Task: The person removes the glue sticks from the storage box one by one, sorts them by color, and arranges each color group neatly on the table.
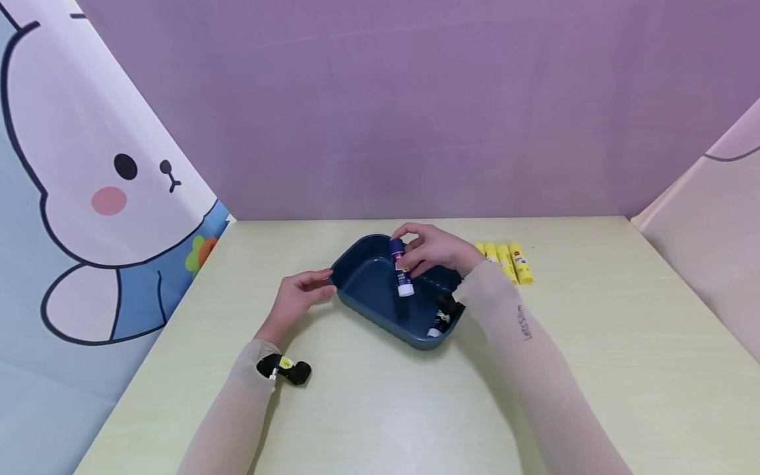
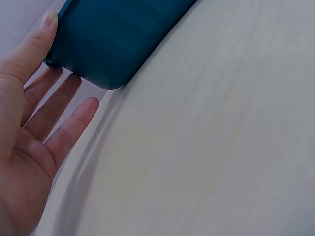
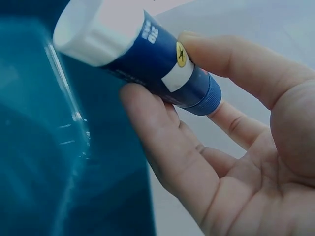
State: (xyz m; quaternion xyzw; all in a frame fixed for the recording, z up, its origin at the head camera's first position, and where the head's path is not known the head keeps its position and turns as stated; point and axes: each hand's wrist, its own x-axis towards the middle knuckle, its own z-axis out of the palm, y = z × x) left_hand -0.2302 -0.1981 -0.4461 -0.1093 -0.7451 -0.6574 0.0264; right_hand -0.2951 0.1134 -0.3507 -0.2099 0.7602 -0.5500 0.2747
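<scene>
Between its thumb and fingertips my right hand (image 1: 436, 247) holds a dark blue glue stick (image 1: 401, 267), tilted over the blue bin (image 1: 380, 316). One end of the stick is white and points down, toward the bin's inside; in the right wrist view the ridged blue end (image 3: 209, 98) lies nearer the palm. Fingers fairly straight, my left hand (image 1: 299, 290) touches the rim at the bin's left corner, its thumb (image 2: 37, 42) against the edge. Another dark stick with a white end (image 1: 438, 324) lies in the bin's near right corner, partly covered by the right wrist's black camera.
Several yellow glue sticks (image 1: 513, 264) lie side by side on the table (image 1: 368, 409), right of the bin, partly behind the right forearm. A purple backdrop (image 1: 415, 112) rises at the table's far edge. A cartoon-printed cloth (image 1: 107, 251) hangs along the left side.
</scene>
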